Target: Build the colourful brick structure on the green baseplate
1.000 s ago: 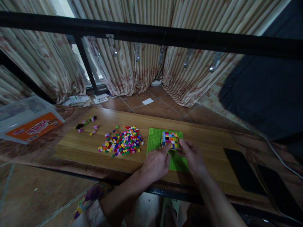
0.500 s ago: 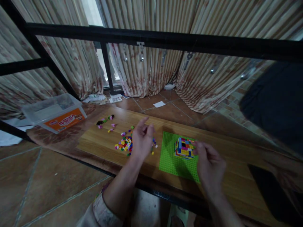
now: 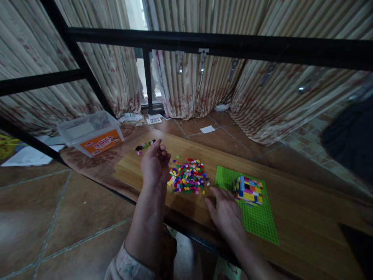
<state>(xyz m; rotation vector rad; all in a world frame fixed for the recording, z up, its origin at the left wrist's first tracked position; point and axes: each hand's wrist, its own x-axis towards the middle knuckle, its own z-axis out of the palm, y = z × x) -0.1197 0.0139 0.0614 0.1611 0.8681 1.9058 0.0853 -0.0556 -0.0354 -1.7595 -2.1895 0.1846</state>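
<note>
My left hand (image 3: 155, 162) is raised over the left side of the wooden board, palm turned up and fingers curled in. What it holds, if anything, is hidden. Just right of it lies a heap of small coloured building bricks (image 3: 189, 177). My right hand (image 3: 226, 210) reaches over the left edge of a green baseplate (image 3: 259, 223), fingers stretched toward the heap and nothing visible in them. On the baseplate stands a boxy structure of stacked bricks (image 3: 249, 190), with a dark gap in its top; my right hand is left of it, apart.
Behind my left hand is a short row of dark, green and pink pieces (image 3: 142, 146). A clear plastic tub (image 3: 90, 134) with an orange label stands at the left end. A dark flat object (image 3: 357, 243) lies at the right. A black metal rail (image 3: 186, 39) crosses beyond the board.
My right hand has left the brick structure and moved left toward the heap, its fingers opening out. My left hand has shifted left off the heap and curled its fingers. The view has turned left.
</note>
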